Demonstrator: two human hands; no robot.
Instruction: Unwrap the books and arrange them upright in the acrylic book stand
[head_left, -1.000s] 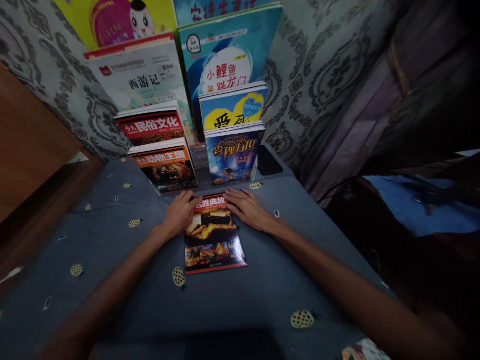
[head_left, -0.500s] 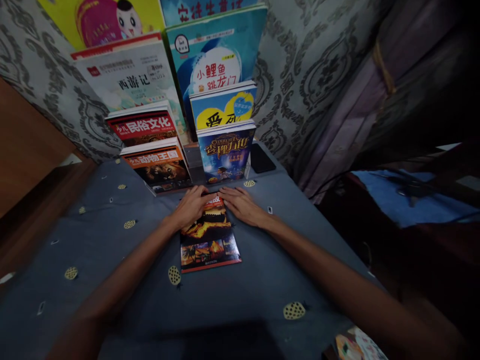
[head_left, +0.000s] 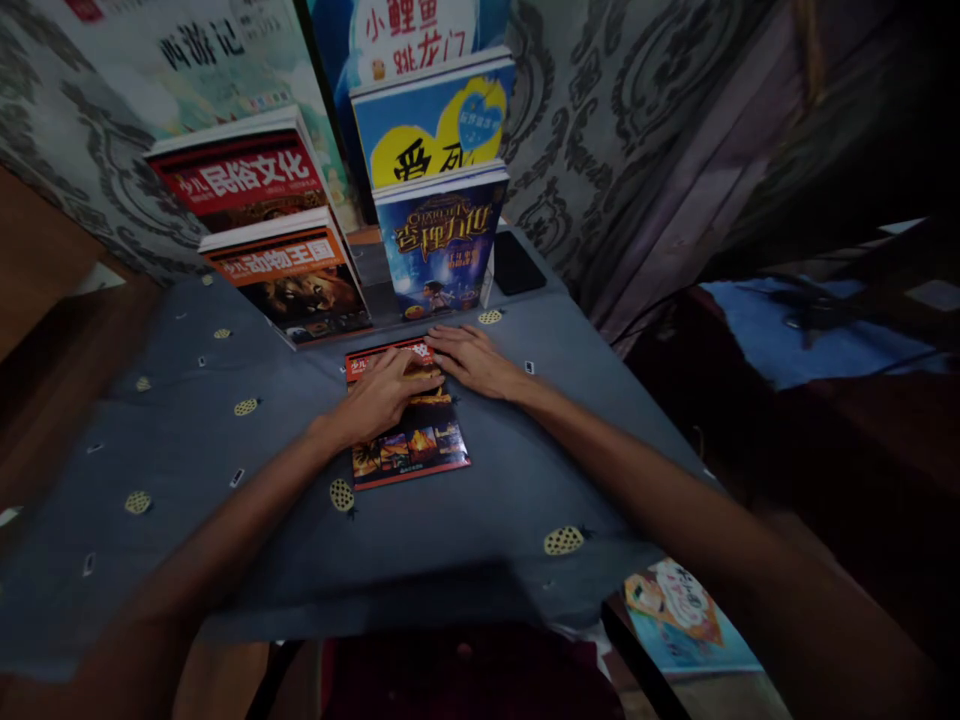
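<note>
A thin book [head_left: 409, 455] with a dark cover, a red title band and small pictures along its bottom lies flat on the blue tablecloth. My left hand [head_left: 386, 392] rests on the upper middle of its cover, palm down with fingers stretched out. At the book's upper right corner lies my right hand [head_left: 476, 362], flat, its fingertips on the top edge and the fingers extended. Part of the title is hidden under the hands. Just beyond stand an orange-topped book [head_left: 296, 280] with a lion on it and a blue book [head_left: 442, 245].
Behind these stand a red book [head_left: 247, 180], a blue-and-yellow book [head_left: 435, 120] and larger books against the patterned wall covering. A black phone [head_left: 519, 264] lies right of the blue book. Another book [head_left: 686, 615] sits low at the right, below the table edge.
My view has tilted downward, so the standing books sit higher in it. My left hand has slid from the book's top edge down onto its cover, uncovering the title's left part.
</note>
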